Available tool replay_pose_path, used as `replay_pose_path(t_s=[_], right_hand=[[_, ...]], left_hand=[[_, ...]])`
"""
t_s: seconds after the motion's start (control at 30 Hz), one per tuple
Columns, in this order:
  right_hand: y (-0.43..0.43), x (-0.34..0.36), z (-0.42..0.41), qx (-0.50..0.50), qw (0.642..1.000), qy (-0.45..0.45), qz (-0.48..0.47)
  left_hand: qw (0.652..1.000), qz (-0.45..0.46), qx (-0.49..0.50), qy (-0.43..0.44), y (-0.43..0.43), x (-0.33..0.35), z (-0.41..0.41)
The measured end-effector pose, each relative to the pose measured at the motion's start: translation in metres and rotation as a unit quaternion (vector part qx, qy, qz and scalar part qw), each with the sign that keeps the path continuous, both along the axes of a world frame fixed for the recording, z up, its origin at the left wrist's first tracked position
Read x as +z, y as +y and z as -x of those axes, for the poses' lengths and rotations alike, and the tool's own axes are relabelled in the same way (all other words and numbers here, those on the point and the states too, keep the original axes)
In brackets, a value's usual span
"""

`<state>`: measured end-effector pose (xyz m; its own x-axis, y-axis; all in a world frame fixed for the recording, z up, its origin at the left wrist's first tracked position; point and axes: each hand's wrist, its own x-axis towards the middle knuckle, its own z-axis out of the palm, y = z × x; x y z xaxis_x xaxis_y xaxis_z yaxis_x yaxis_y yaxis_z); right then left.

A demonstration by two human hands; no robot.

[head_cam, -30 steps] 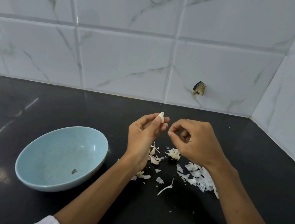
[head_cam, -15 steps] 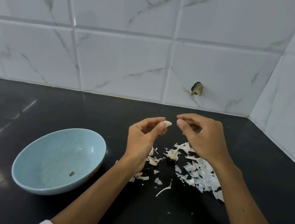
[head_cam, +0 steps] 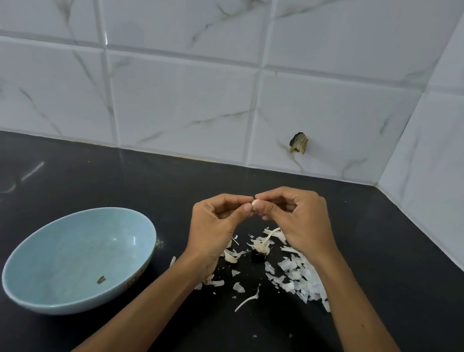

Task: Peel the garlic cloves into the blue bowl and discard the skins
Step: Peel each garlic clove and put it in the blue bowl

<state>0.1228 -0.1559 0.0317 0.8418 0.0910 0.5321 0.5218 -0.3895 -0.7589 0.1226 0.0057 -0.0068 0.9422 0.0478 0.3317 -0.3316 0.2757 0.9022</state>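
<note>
A small white garlic clove (head_cam: pixel 254 204) is pinched between the fingertips of my left hand (head_cam: pixel 216 224) and my right hand (head_cam: pixel 296 220), above the black counter. Most of the clove is hidden by the fingers. The light blue bowl (head_cam: pixel 49 297) stands on the counter to the left of my left arm; it holds only a small brown scrap (head_cam: pixel 101 279). Below my hands lie the stripped garlic stem base (head_cam: pixel 261 246) and scattered white skins (head_cam: pixel 297 278).
The black counter (head_cam: pixel 86 181) runs back to a white marble-tiled wall (head_cam: pixel 175 102), with a side wall at the right. A dark chipped hole (head_cam: pixel 298 143) marks the tile behind my hands. A loose thin skin strip (head_cam: pixel 247 302) lies nearest me.
My right hand has moved left and met my left hand, and now both pinch the clove, which only the left held before. The view has shifted slightly.
</note>
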Motion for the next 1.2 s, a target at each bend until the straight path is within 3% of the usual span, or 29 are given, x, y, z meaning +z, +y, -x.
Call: replay_pose_path(t_s=[0.27,0.37,0.47,0.57,0.73,0.83,0.9,1.0,1.1,1.2], right_hand=[[-0.001,-0.003,0.005,-0.052,0.996,0.062,-0.024],[-0.003,-0.009,0.019,-0.071,0.996,0.054,0.003],[-0.004,-0.016,0.045,-0.067,0.990,0.026,0.123],[-0.006,-0.025,0.072,-0.047,0.955,0.038,0.292],[-0.019,-0.019,0.099,-0.041,0.930,-0.009,0.365],[-0.010,-0.028,0.106,-0.007,0.894,-0.008,0.447],[-0.009,-0.017,0.102,0.004,0.899,-0.002,0.439],[-0.003,-0.011,0.098,0.002,0.934,-0.022,0.358],[0.004,-0.023,0.098,0.028,0.907,0.008,0.420],[-0.004,-0.016,0.097,0.021,0.925,-0.009,0.380]], left_hand=[[0.998,-0.040,0.055,-0.007,0.007,0.005,0.005],[0.988,-0.106,0.102,-0.050,0.022,0.000,0.012],[0.969,-0.192,0.125,-0.089,0.030,-0.006,0.025],[0.938,-0.265,0.167,-0.147,0.033,-0.009,0.036],[0.856,-0.402,0.212,-0.247,0.034,-0.015,0.037],[0.832,-0.428,0.223,-0.272,0.033,-0.014,0.039],[0.828,-0.434,0.225,-0.274,0.034,-0.014,0.040],[0.832,-0.436,0.226,-0.260,0.037,-0.014,0.037],[0.832,-0.437,0.228,-0.255,0.036,-0.014,0.038],[0.831,-0.440,0.218,-0.261,0.033,-0.015,0.039]])
